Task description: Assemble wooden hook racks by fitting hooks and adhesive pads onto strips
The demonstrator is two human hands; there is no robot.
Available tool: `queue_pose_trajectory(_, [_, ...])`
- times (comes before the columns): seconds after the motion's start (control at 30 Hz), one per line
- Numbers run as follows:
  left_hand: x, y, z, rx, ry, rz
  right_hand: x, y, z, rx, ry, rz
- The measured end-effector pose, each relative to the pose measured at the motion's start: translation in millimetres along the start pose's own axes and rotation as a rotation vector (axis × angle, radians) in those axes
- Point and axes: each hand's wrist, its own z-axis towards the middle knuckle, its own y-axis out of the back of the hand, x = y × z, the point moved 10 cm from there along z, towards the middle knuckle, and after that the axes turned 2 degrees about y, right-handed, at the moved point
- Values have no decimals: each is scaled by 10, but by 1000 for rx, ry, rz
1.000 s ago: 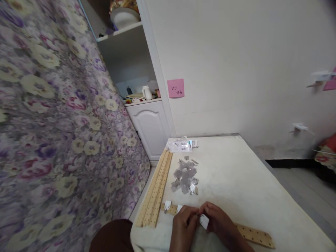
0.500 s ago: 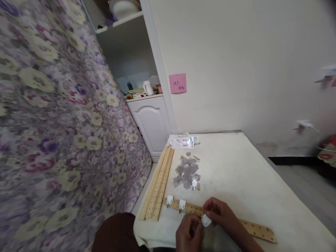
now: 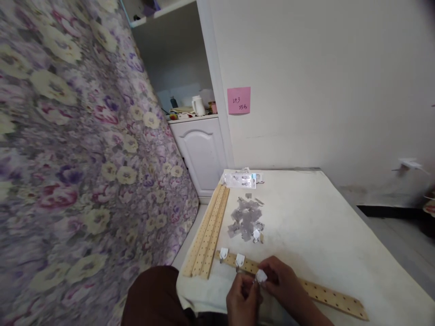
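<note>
A small white hook (image 3: 261, 276) is pinched between my two hands above the near edge of the table. My left hand (image 3: 242, 296) grips its lower left side, where a bit of metal shows. From the right, the fingers of my right hand (image 3: 280, 280) close on its white plate. Beneath and behind the hands lies a perforated wooden strip (image 3: 335, 294), its middle covered by them. Two similar white hooks, a left one (image 3: 223, 254) and another (image 3: 239, 261), sit on the strip's left part.
Several perforated wooden strips (image 3: 208, 235) lie along the table's left side. A heap of grey-backed pieces (image 3: 247, 217) is mid-table, with a white hook (image 3: 256, 234) at its near edge. Clear packaging (image 3: 239, 180) lies at the back, below a pink note (image 3: 239, 100) on the wall.
The held white hook has turned, and its face is tilted differently. Both hands stay on it. The whole view has shifted slightly with the head.
</note>
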Motion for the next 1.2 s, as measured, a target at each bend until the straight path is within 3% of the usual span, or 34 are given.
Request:
queue_pose_trajectory(0.23, [71,-71,11,57,39,-96,178,-40,64,12,188,-122])
queue_pose_trajectory(0.5, [81,-121,29,137,115,-55,-9,-96,95,-27,254,-157])
queue_pose_trajectory(1.2, [126,-166,65,105,88,-11,15,-24,88,-89,236,-162])
